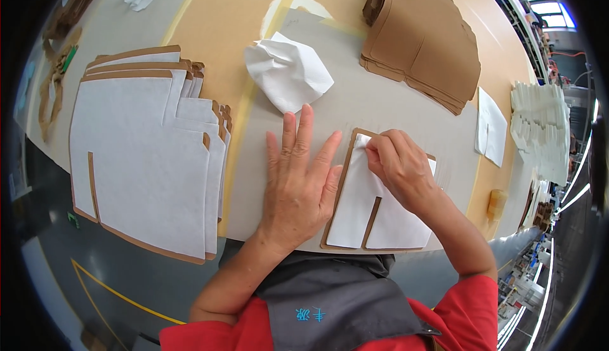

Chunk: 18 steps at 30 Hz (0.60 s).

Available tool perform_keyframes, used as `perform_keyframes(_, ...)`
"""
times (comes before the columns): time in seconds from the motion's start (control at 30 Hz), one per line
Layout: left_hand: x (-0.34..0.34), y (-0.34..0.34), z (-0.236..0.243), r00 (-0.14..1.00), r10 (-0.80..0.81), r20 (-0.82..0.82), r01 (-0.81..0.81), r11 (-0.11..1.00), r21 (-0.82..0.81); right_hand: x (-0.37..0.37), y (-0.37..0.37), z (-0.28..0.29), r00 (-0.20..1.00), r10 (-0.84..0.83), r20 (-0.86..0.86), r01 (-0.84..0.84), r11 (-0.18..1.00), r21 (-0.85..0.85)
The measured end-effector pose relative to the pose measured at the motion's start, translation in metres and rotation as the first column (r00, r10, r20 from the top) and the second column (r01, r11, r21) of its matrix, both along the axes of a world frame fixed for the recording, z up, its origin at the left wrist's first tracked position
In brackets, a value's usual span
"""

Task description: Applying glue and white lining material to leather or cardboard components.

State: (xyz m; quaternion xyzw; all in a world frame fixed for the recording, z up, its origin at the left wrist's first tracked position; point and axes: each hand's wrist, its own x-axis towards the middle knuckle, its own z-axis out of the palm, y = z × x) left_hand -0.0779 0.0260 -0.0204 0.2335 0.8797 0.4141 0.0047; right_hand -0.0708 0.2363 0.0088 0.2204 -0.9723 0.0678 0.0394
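Note:
My left hand (296, 183) lies spread over the grey work surface (254, 220), fingers apart, beside a brown cut panel (325, 240) with a white sheet (395, 228) laid on it and a slot near its lower middle. My right hand (396, 164) pinches the top left corner of that white sheet, which looks slightly lifted or folded there. Above my left fingertips sits a crumpled white sheet (288, 69).
A stack of white-faced brown panels (139, 173) lies left, brown pieces (419, 40) at upper right. Further right are a slotted white piece (490, 123), white stacks (539, 129) and a small yellowish container (497, 205). The table's near edge (304, 249) borders my apron.

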Motion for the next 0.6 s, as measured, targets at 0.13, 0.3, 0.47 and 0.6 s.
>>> perform_keyframes(0.13,0.001,0.001,0.000,1.000,-0.006,0.001,0.006,1.000,-0.012,0.005,0.006,-0.004,0.995,0.006,-0.105,-0.015,0.996,-0.085)
perform_keyframes(0.3,-0.001,0.003,-0.002,0.997,-0.041,-0.070,0.039,0.999,-0.031,0.009,0.010,-0.009,0.985,0.025,-0.171,-0.045,0.993,-0.113)
perform_keyframes(0.47,-0.013,0.024,0.004,0.996,-0.084,0.030,0.081,0.992,0.091,0.013,0.013,-0.011,0.974,0.049,-0.221,-0.074,0.992,-0.107)
perform_keyframes(0.6,-0.018,0.031,-0.010,0.996,-0.092,-0.018,0.094,0.987,0.128,0.016,0.024,-0.006,0.993,-0.046,-0.112,0.014,0.961,-0.276)
